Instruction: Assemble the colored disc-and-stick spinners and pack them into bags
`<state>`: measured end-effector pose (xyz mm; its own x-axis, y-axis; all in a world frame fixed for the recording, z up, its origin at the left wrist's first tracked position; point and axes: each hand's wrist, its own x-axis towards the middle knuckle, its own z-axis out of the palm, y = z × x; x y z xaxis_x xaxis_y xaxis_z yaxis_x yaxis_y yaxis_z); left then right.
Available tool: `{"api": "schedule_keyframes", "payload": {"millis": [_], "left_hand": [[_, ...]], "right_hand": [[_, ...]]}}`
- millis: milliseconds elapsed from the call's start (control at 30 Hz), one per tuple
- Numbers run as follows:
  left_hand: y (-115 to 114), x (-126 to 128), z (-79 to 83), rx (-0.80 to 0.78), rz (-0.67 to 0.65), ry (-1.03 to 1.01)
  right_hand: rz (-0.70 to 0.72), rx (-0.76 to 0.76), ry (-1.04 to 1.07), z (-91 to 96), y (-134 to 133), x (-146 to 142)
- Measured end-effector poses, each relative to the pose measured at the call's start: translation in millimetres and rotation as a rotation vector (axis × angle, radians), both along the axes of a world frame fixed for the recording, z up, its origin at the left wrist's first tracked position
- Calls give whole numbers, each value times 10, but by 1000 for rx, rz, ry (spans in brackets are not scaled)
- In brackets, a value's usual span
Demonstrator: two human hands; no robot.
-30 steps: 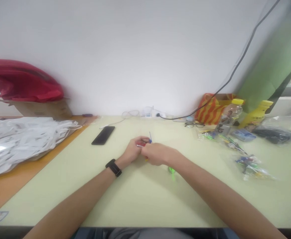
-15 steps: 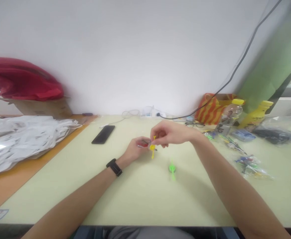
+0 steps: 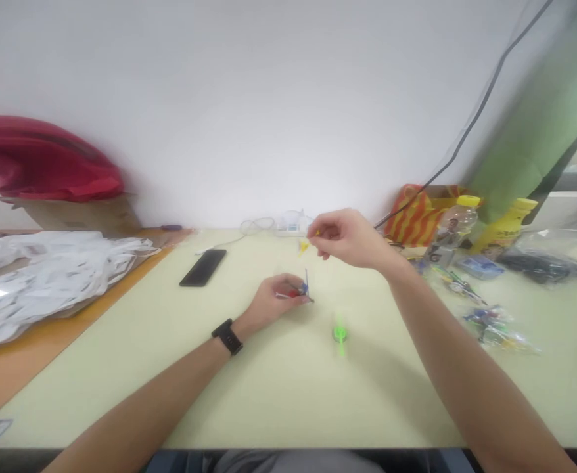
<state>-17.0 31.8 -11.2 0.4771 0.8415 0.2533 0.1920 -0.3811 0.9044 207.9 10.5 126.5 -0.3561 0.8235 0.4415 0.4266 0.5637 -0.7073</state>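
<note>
Yellow piece in right hand

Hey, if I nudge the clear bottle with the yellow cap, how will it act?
The clear bottle stands tall and narrow, so a push near its yellow cap might tip it. Knocked over, its rounded sides would probably let it roll.

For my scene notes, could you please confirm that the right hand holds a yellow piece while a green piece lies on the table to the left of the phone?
Only the side is wrong: in the head view, the green piece lies on the table to the right of the phone. The right hand holds the yellow piece.
</note>
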Motion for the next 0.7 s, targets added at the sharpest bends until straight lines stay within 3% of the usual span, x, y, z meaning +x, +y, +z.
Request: {"api": "schedule_keyframes", "payload": {"millis": [267, 433, 700], "left_hand": [[-8, 17, 11, -36, 19, -1], [-7, 23, 0, -48, 23, -25], [18, 16, -23, -78, 29, -69]], "right_hand": [[-31, 127, -193, -137, 36, -242], [-54, 112, -269, -194, 89, -248], [-37, 123, -282, -44, 15, -134]]}}
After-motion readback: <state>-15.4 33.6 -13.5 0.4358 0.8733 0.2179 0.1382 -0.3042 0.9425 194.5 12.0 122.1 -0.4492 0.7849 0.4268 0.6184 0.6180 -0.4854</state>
